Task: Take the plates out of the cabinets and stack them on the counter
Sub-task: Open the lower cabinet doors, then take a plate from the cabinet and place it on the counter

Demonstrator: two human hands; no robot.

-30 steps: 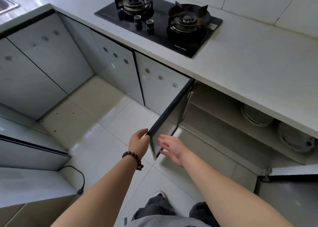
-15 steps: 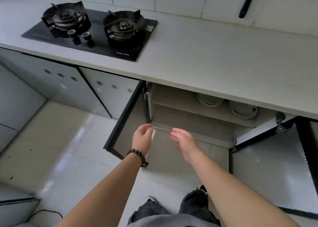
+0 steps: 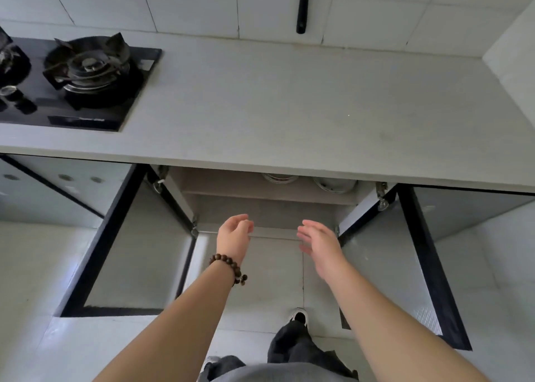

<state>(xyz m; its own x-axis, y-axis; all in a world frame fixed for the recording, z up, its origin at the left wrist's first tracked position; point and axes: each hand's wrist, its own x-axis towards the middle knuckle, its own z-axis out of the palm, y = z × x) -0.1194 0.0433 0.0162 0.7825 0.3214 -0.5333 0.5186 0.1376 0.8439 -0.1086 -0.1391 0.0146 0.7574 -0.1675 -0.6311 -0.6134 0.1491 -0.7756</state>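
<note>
Two stacks of plates sit on the upper shelf of the open cabinet, mostly hidden under the counter edge: a left stack [image 3: 279,177] and a right stack [image 3: 334,185]. The grey counter [image 3: 289,106] runs above them. My left hand [image 3: 235,234], with a bead bracelet at the wrist, hovers in front of the cabinet opening, fingers loosely curled and holding nothing. Beside it my right hand [image 3: 320,241] is held out with relaxed fingers, also holding nothing. Both hands are below and short of the plates.
Both cabinet doors stand wide open, the left door [image 3: 130,254] and the right door [image 3: 405,265], flanking my arms. A black gas hob [image 3: 81,83] sits on the counter at left. A dark bar [image 3: 302,5] hangs on the tiled wall. My foot [image 3: 299,316] is on the floor tiles.
The view has swung to face the cabinet squarely. My left hand has let go of the left door, which now stands fully open. Both hands have moved in front of the opening.
</note>
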